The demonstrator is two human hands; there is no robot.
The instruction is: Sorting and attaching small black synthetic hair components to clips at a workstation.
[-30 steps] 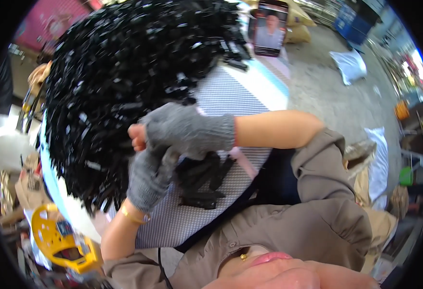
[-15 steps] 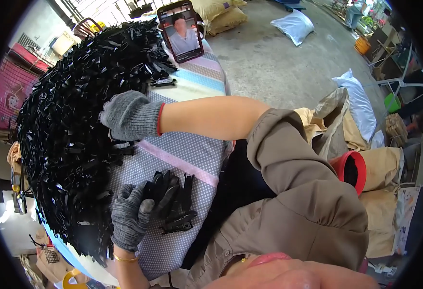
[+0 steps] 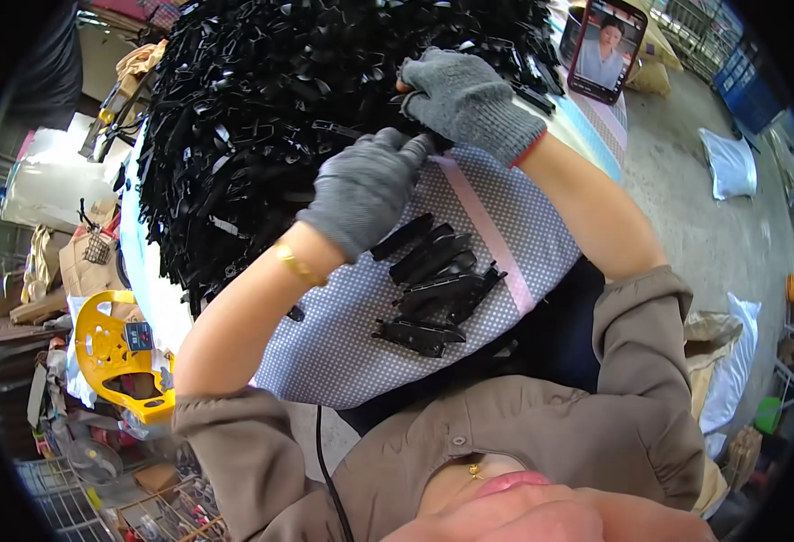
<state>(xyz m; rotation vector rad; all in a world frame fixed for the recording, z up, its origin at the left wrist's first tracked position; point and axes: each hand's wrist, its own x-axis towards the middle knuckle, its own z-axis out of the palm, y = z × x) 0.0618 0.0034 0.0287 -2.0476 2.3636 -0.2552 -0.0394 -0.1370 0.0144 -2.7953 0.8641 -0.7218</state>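
Observation:
A big heap of thin black plastic pieces (image 3: 243, 117) covers the far part of a table spread with a dotted, pink-striped cloth (image 3: 324, 352). Both my hands wear grey knit gloves and meet at the heap's near edge. My left hand (image 3: 365, 190) has its fingers bent together at the black pieces; what they pinch is hidden. Just beyond it to the right, my right hand (image 3: 474, 99), in a red-edged cuff, is curled over the heap, and its grip is hidden too. Nearer me, several black plastic strips (image 3: 433, 280) lie in a rough row on the cloth.
A phone (image 3: 606, 50) showing a person stands upright at the table's far right. To the left is a yellow plastic chair (image 3: 112, 352), with a fan (image 3: 94, 459) and wire racks below it. White sacks (image 3: 729, 163) lie on the concrete floor at right.
The view has swung round. My left hand has left the small group of strips near me and moved up to the heap's edge, beside my right hand. The strips now lie uncovered.

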